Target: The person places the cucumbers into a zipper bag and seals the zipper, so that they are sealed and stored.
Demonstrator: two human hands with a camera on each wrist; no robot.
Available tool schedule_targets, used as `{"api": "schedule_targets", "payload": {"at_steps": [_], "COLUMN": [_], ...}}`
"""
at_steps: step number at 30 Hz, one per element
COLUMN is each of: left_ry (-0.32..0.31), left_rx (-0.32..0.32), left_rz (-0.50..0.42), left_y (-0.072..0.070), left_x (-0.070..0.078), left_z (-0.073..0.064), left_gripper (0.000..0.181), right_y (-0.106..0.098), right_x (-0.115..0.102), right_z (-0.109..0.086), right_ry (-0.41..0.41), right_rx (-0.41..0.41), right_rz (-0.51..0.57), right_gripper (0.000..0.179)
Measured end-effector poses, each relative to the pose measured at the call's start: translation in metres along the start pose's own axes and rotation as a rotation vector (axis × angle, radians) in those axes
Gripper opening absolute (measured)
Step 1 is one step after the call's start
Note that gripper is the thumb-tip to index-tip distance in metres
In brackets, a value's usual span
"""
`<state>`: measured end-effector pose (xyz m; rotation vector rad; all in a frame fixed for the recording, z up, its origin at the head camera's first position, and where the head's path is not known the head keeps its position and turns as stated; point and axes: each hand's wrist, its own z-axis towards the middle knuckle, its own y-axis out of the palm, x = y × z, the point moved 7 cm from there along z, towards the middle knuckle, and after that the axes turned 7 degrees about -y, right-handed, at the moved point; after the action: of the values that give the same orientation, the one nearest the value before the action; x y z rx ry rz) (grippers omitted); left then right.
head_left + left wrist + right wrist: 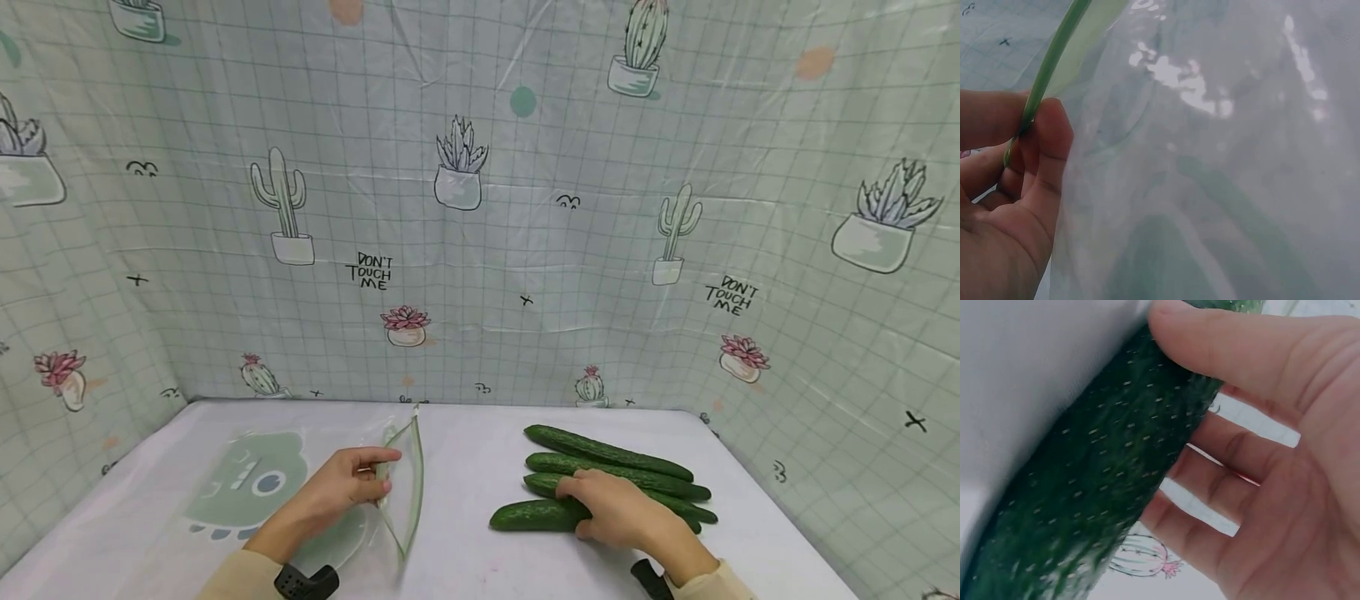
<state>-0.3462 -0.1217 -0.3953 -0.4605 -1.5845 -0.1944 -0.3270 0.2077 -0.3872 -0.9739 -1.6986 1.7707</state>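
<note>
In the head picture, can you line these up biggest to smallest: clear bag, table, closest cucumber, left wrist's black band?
1. Table
2. Clear bag
3. Closest cucumber, partly hidden by the right hand
4. Black band

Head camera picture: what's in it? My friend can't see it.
A person's right hand grips the nearest cucumber of four on a white table, while the left hand holds a see-through, green-printed bag by its open, green-edged mouth. Behind them is a grid-patterned sheet with cactus drawings.
</note>
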Motion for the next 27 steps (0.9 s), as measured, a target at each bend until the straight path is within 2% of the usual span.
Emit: {"api": "schedule_targets", "payload": {"at_steps": [5, 15, 27], "left_ry": [-0.002, 0.002, 0.001], "left_rx": [-0.004, -0.015, -0.008], "left_rz": [-0.008, -0.007, -0.003], "left_y": [0.000, 0.003, 0.005], "left_x": [-0.002, -0.001, -0.001], "left_z": [-0.001, 0.000, 0.001], "left_gripper": [0.055, 0.054, 0.051], "right_y": [0.000, -0.006, -0.003], "right_x": [-0.008, -0.033, -0.084], "right_z": [0.004, 0.016, 0.053], "right_ry": [-0.052, -0.165, -0.266], "right_rx": [0.026, 0.129, 0.120], "right_rz": [0.025, 0.057, -0.028], "right_gripper": [0.041, 0.041, 0.039]}}
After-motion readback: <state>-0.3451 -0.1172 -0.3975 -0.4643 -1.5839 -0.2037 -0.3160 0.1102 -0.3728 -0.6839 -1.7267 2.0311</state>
